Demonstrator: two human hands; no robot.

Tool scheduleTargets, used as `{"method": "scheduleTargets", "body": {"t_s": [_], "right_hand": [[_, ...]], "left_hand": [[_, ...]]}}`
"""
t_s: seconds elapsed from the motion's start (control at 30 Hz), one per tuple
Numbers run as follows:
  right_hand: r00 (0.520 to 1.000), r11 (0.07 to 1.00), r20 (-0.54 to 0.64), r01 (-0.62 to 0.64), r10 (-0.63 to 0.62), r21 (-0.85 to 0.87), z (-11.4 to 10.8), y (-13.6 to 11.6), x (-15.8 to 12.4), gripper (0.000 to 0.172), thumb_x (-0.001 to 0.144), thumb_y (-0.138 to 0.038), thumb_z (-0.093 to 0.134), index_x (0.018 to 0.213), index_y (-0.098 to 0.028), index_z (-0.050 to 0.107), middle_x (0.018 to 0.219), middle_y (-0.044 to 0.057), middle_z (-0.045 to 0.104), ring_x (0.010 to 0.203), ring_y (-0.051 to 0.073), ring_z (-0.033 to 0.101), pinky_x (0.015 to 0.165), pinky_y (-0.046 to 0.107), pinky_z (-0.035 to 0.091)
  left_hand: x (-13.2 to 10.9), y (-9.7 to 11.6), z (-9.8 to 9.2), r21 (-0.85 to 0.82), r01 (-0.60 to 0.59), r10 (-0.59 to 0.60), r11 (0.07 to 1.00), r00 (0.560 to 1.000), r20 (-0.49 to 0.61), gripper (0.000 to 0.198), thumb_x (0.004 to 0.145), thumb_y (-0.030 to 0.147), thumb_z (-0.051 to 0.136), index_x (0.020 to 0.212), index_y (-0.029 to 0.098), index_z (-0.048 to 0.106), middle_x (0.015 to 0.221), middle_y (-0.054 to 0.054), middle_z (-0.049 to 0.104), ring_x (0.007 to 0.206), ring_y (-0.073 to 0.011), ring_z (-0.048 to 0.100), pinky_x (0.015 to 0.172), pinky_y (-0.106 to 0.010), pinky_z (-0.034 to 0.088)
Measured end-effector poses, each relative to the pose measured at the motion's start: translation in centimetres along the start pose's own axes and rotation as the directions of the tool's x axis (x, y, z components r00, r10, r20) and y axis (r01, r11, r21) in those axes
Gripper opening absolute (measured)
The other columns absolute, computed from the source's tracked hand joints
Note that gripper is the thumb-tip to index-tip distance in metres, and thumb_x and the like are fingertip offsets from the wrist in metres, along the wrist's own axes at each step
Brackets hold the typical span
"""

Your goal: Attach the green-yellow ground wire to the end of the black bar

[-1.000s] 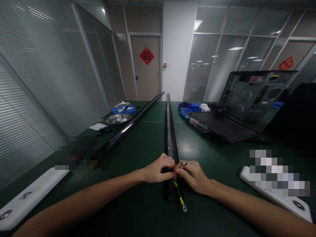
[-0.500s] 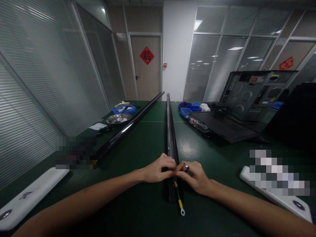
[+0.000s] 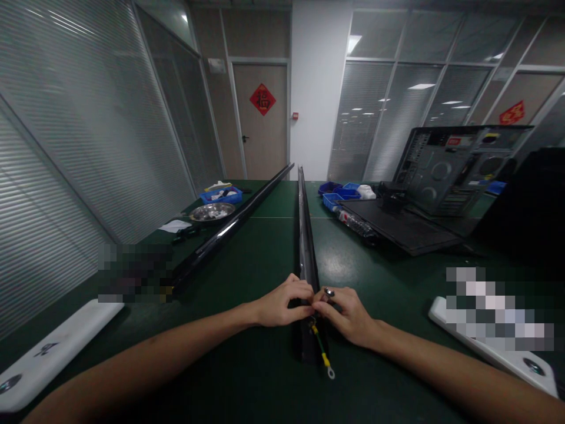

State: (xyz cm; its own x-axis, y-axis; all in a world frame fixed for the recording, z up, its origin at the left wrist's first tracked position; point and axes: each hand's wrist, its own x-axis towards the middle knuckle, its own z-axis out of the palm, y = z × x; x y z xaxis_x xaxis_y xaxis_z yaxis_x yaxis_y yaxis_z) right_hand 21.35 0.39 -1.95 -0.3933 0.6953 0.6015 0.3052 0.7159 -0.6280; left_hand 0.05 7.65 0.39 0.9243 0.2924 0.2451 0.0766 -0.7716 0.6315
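Observation:
A long black metal rail (image 3: 308, 235) runs away from me down the middle of the table. Over its near end, my left hand (image 3: 289, 301) and my right hand (image 3: 344, 312) meet with fingertips pinched together. A ring sits on a finger of the right one. Whatever is between the fingertips is hidden by them. From just below the fingers comes a short green-and-yellow ground wire (image 3: 320, 340) with a ring terminal (image 3: 331, 372) at its free end, which hangs over the rail's right edge.
A second black rail (image 3: 229, 228) lies at a slant to the left. Beyond it are a metal dish (image 3: 212, 212) and a blue tray (image 3: 221, 195). On the right are blue bins (image 3: 333, 201), a plastic bottle (image 3: 355, 224), a black panel (image 3: 401, 227) and an opened computer case (image 3: 445, 171). White devices flank my arms.
The wire's ring terminal has swung slightly right and up. My right fingers have shifted a little, while my left hand stays nearly still.

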Motion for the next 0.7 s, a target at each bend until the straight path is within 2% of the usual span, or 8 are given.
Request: {"method": "scheduleTargets", "body": {"t_s": [0.43, 0.7], "right_hand": [[0.999, 0.999, 0.02, 0.03, -0.029, -0.017, -0.14, -0.3, 0.33, 0.034, 0.11, -0.033, 0.048, 0.084, -0.019, 0.065, 0.077, 0.003, 0.069, 0.068, 0.016, 0.065, 0.066, 0.027, 0.05], [0.996, 0.997, -0.037, 0.081, -0.081, 0.001, -0.26, -0.33, -0.08, 0.03, 0.11, -0.03, 0.047, 0.089, -0.019, 0.066, 0.079, 0.004, 0.069, 0.068, 0.016, 0.064, 0.066, 0.027, 0.05]], "left_hand": [[0.04, 0.17, -0.06, -0.026, 0.006, -0.006, 1.0, 1.0, -0.001, 0.033, 0.104, 0.048, 0.053, 0.094, 0.019, 0.065, 0.094, -0.002, 0.068, 0.094, -0.0194, 0.06, 0.094, -0.034, 0.033], [0.04, 0.3, -0.23, -0.042, 0.011, -0.011, 0.999, 1.0, -0.003, 0.036, 0.105, 0.05, 0.052, 0.093, 0.019, 0.066, 0.095, -0.002, 0.069, 0.096, -0.0192, 0.06, 0.094, -0.034, 0.033]]}}
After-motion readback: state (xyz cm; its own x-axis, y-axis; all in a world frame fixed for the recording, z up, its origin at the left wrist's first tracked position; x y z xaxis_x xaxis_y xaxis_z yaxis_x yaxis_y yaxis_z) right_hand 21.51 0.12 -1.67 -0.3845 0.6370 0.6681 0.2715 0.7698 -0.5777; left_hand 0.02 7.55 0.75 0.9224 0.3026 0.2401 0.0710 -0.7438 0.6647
